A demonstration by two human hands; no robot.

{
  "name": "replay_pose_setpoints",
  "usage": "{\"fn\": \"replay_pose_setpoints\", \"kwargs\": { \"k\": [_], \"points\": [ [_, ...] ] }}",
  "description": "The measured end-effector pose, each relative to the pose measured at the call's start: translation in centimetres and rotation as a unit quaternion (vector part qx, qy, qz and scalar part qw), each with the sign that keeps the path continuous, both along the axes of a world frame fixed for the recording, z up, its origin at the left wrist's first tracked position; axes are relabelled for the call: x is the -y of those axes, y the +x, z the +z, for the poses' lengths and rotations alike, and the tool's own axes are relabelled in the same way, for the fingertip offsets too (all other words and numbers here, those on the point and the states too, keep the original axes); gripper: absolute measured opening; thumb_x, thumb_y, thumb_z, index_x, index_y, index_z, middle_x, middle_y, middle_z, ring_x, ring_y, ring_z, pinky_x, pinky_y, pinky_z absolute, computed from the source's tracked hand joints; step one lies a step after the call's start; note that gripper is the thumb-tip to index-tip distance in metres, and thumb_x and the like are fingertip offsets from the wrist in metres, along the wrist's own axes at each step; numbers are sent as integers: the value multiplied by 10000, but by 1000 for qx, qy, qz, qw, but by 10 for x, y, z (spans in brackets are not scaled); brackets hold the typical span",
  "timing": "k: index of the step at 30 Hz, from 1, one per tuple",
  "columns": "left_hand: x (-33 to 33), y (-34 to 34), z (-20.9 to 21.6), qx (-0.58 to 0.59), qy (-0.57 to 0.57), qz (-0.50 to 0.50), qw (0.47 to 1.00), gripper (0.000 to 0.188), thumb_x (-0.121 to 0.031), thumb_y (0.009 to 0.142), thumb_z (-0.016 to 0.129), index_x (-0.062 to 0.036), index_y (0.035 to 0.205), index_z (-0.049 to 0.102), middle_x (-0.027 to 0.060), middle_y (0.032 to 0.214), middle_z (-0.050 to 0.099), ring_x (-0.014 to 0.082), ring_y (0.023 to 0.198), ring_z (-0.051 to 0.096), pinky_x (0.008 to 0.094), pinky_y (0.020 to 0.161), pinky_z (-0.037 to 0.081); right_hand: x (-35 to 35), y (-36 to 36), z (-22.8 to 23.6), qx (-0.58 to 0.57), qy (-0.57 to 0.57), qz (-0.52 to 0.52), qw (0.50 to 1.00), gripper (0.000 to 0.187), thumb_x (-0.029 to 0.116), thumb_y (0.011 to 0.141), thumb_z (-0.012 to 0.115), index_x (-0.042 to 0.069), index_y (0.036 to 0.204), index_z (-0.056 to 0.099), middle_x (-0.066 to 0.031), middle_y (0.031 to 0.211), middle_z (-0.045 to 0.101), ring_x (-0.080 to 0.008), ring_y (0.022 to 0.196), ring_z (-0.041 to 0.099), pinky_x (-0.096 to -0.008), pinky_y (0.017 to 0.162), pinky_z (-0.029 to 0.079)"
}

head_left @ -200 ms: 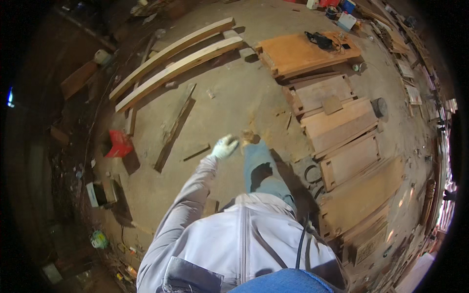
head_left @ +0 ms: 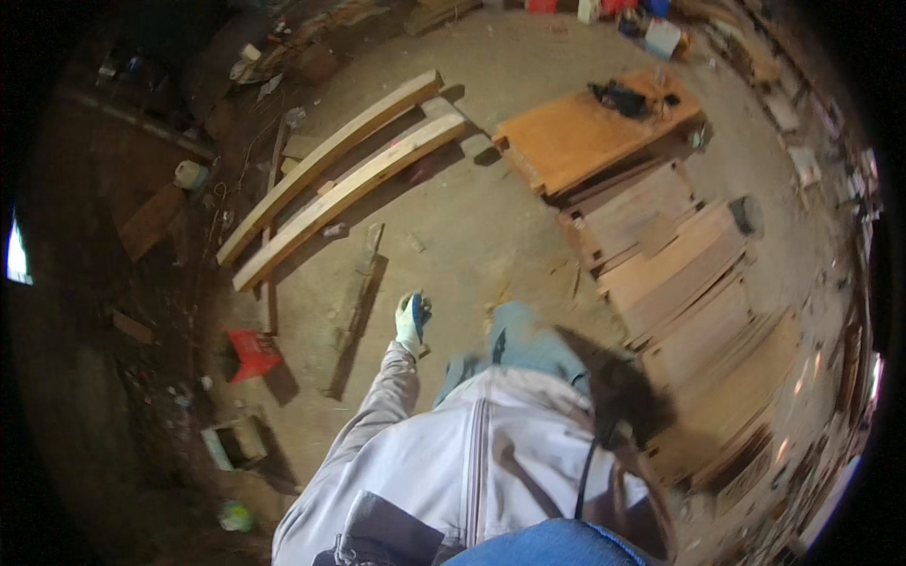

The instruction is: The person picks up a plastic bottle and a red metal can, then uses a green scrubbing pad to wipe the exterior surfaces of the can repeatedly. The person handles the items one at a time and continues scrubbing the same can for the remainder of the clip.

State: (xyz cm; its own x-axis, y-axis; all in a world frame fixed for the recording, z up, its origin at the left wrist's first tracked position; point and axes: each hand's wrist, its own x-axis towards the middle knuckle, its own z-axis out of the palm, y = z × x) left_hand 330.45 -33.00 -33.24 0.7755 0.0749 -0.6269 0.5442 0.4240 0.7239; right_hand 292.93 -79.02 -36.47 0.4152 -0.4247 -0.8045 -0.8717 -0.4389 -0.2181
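My left hand (head_left: 412, 319), in a white glove with a blue palm, hangs out in front of me over the floor. Its fingers are loosely bent and apart, and I see nothing held in them. Nearest to it on the floor lies a thin, rough wooden strip (head_left: 357, 307), just to its left. My right hand is not in view; a dark shadow covers the floor on that side of my body.
Two long wooden beams (head_left: 354, 201) lie at the far left. A red object (head_left: 253, 356) and a small open box (head_left: 236, 443) are at left. On the right, wooden panels (head_left: 670, 283) lie in a row; a black power tool (head_left: 618, 98) rests on the orange-brown panel (head_left: 557, 141).
The view has shifted, so the beams and panels sit lower in it. My left hand has swung away from my leg toward the wooden strip, and its blue palm side now shows.
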Motion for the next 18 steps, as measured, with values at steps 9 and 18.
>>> {"fn": "replay_pose_setpoints", "kwargs": {
  "k": [9,18],
  "points": [
    [-167,19,-8,-364,186,-119,905,288,-348,975,444,-154,773,510,40,676,503,247,616,501,439,701,522,-8,535,82,328,-97,122,932,334,335,931,614,38,1076,664,-181,1060,694,-315,976,662,-404,839,523],
    [-124,445,-21,169,575,-510,617,220,-295,970,513,-118,909,628,79,798,664,290,723,632,458,665,516,-24,732,23,236,-68,-75,966,324,366,928,611,55,978,687,-142,807,676,-304,712,634,-416,670,509]
  ]
}}
